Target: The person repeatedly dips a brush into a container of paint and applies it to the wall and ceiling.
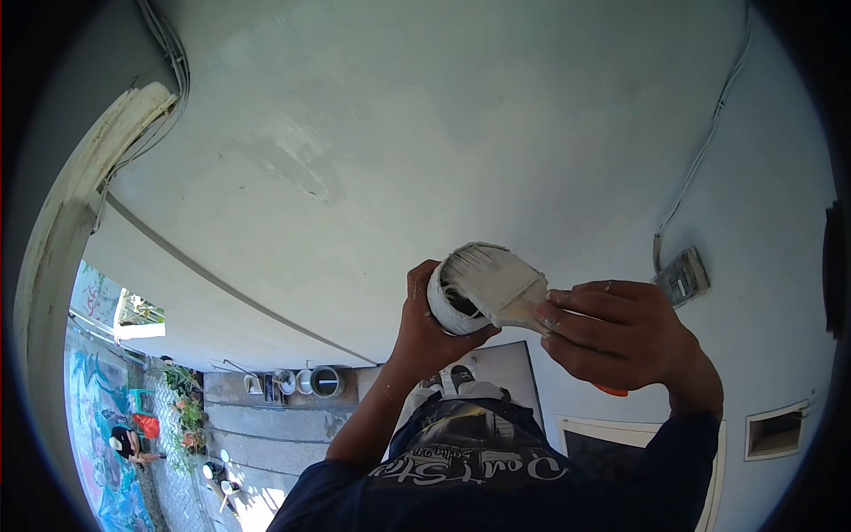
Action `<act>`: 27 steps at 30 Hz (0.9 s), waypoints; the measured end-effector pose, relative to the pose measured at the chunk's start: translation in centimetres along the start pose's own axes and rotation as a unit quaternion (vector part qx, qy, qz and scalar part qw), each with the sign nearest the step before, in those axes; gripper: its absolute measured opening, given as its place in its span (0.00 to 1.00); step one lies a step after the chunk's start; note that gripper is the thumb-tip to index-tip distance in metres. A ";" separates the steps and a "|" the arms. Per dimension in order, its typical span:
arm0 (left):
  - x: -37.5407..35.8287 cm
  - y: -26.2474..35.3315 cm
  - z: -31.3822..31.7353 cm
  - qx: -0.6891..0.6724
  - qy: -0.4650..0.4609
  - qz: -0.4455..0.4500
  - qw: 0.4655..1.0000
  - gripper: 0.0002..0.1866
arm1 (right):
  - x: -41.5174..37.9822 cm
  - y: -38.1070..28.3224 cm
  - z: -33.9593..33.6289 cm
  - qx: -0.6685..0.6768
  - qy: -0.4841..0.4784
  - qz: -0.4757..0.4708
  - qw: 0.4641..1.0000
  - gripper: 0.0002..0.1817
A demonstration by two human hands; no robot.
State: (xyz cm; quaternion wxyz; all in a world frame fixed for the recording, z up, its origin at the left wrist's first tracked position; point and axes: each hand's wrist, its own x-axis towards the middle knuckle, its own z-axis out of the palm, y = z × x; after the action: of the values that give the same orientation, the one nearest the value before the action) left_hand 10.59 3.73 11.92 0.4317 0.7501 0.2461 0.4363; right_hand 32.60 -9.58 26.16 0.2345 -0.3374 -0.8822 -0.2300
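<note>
My left hand [424,324] is wrapped round a small white paint-smeared tub [443,309], its open mouth tilted toward me. My right hand [620,337] grips a wide paintbrush [503,282] by the handle, fingers closed near the ferrule. Thick whitish paint coats the brush head, and its bristles lie over the tub's mouth, hiding part of the inside. A bit of orange shows beneath my right palm. White specks of paint dot my fingers and left forearm.
A pale wall [372,160] with patchy marks fills the view ahead. Cables run to an electrical box [683,277] at right. Several buckets [327,382] stand below left. Farther off, a person [126,443] is near potted plants [191,417] and a painted mural.
</note>
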 end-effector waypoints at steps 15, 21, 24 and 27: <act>-1.3 -4.4 1.5 -0.037 0.015 -0.073 0.997 0.55 | -5.1 11.2 -7.5 -0.034 0.341 0.383 0.858 0.14; -0.7 -5.0 1.7 -0.080 -0.001 -0.097 0.992 0.56 | -4.3 27.4 -12.6 0.233 0.666 0.345 0.619 0.16; -0.4 -5.0 1.9 -0.128 0.010 -0.072 0.989 0.56 | -3.1 32.3 -14.2 0.331 0.725 0.272 0.540 0.14; -0.6 -5.2 1.8 -0.064 0.011 -0.111 0.992 0.56 | -1.8 36.8 -16.7 0.366 0.757 0.210 0.500 0.14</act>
State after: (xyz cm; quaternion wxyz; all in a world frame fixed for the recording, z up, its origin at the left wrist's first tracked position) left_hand 11.86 5.08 6.73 0.5223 0.6837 0.3043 0.4088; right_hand 63.96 4.67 47.37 0.9564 -0.0939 -0.2766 0.0017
